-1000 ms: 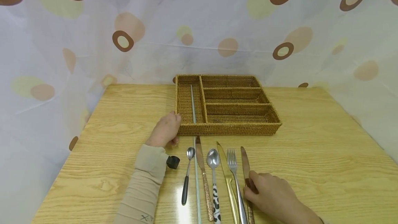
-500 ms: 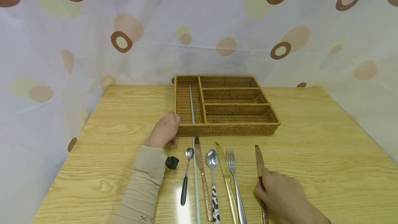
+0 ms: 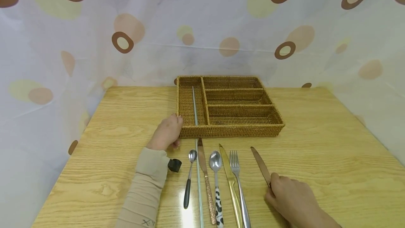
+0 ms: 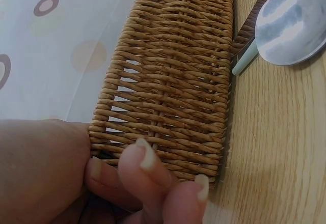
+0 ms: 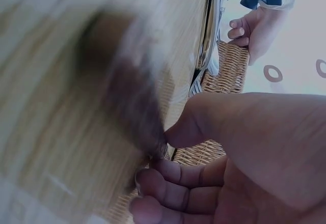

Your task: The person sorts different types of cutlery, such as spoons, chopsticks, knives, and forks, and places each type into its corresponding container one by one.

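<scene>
My left hand (image 3: 167, 133) grips the near left corner of a wicker cutlery tray (image 3: 234, 131); its curled fingers (image 4: 145, 173) lie against the woven wall. My right hand (image 3: 292, 196) pinches a copper-coloured table knife (image 3: 261, 164) between thumb and fingers, its blade slanting up to the left. In the right wrist view the knife's handle is blurred. Left of this hand lie a silver fork (image 3: 235, 171), a gold knife (image 3: 231, 182), a spoon (image 3: 216, 164) with a black-and-white handle, another copper knife (image 3: 207, 182) and a small black-handled spoon (image 3: 188, 189).
A pale green chopstick (image 3: 199, 189) lies among the cutlery, close to the tray's front wall. Another chopstick (image 3: 194, 106) rests in the tray's long left compartment. Three more compartments make up its right side. Behind the wooden table (image 3: 332, 143) hangs a patterned white curtain (image 3: 202, 27).
My right hand has drawn the copper knife rightward from beside the fork, and its blade has swung to slant left. The left hand stays at the tray corner.
</scene>
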Available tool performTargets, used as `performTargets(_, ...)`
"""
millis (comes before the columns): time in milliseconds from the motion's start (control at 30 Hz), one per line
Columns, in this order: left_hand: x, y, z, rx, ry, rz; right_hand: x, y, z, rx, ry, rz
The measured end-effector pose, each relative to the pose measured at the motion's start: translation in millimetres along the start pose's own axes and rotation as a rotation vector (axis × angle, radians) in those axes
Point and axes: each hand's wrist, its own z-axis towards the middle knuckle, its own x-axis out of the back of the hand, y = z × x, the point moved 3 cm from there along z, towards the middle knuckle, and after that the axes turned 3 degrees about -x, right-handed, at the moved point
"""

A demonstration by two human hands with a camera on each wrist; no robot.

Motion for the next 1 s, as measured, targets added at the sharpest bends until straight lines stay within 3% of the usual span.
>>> performTargets(533,0.4,-0.3,0.7,0.002,-0.003,0.001,-4,3,0,0.016,-0.045,-0.090)
performTargets(1000,0.8,0.8,-0.4,0.007,-0.006,-0.003,1,12,2,-0.003,-0.103,-0.002)
